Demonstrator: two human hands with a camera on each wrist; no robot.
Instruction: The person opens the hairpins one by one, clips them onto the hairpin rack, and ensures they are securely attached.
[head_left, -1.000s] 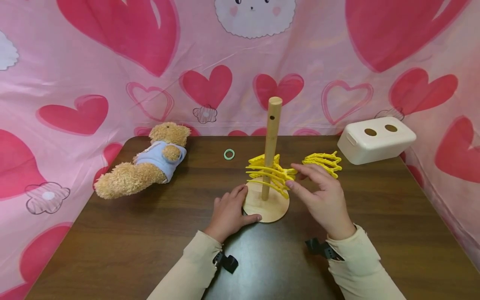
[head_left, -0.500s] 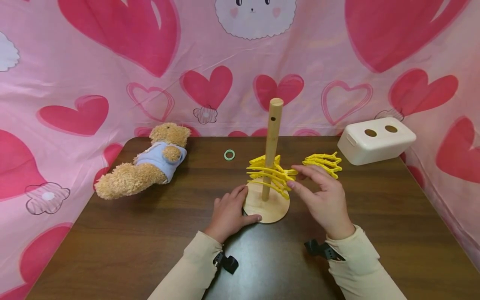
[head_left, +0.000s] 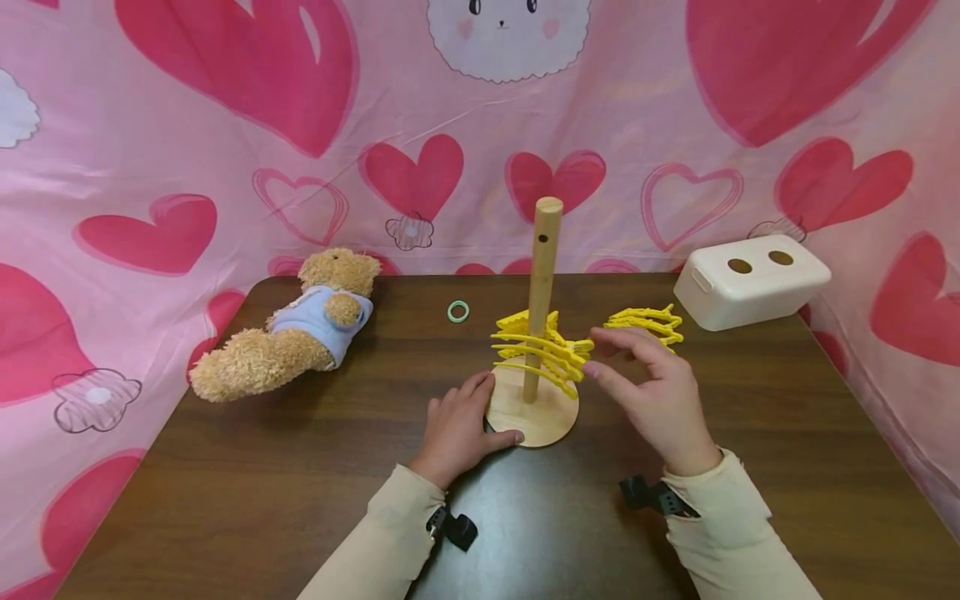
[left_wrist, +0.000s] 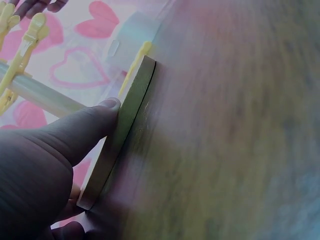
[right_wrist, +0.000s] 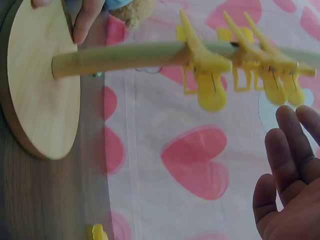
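Note:
Several yellow spring clips (head_left: pixel 573 354) are clamped around the post (head_left: pixel 544 258) of a wooden stand, one above another. Their long prongs point left and their rounded handles (right_wrist: pixel 212 95) stick out to the right. My left hand (head_left: pixel 457 429) holds the stand's round base (head_left: pixel 542 423), its thumb laid on the near rim and its fingers around the left side. Just beside the clip handles is my right hand (head_left: pixel 663 396), with thumb and fingers parted and nothing between them. In the right wrist view, its fingertips (right_wrist: pixel 286 114) are right by the handle of one clip.
More yellow clips (head_left: pixel 643 318) lie on the table behind my right hand. A white box (head_left: pixel 750 287) with two round holes stands at the back right. Behind the stand lies a small green ring (head_left: pixel 458 312). A teddy bear (head_left: pixel 315 325) in a blue top lies at the left.
My right hand has let go of the clip handle and drawn back slightly to the right. The clips stay on the post, and the left hand keeps its place on the base.

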